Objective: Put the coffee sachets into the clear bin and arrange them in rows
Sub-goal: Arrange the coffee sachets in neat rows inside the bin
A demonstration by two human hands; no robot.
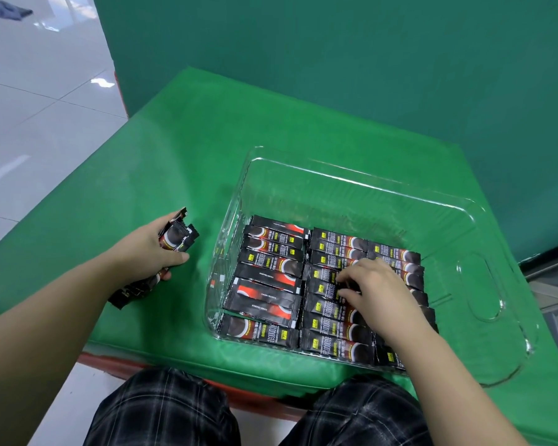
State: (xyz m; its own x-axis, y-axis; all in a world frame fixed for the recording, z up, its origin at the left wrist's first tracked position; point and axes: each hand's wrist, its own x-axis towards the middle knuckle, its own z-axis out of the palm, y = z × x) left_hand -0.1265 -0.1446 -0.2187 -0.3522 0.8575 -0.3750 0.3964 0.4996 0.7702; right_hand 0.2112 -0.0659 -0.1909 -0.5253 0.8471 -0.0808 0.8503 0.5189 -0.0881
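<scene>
Beside clear bin [484,217], left hand's [149,249] sachet bundle [178,238].

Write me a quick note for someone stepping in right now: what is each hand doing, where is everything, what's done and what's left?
Left hand: grips a bundle of black-and-red coffee sachets, resting on the green cloth-covered table, outside the bin.
Right hand: inside the clear plastic bin, fingers pinching a sachet in the middle row.
Done: three rows of sachets lie flat along the bin's floor; the rightmost is partly hidden by the arm.
Left: seat the sachet under the right hand, then feed in the left hand's bundle. The bin's far side is bare.
</scene>
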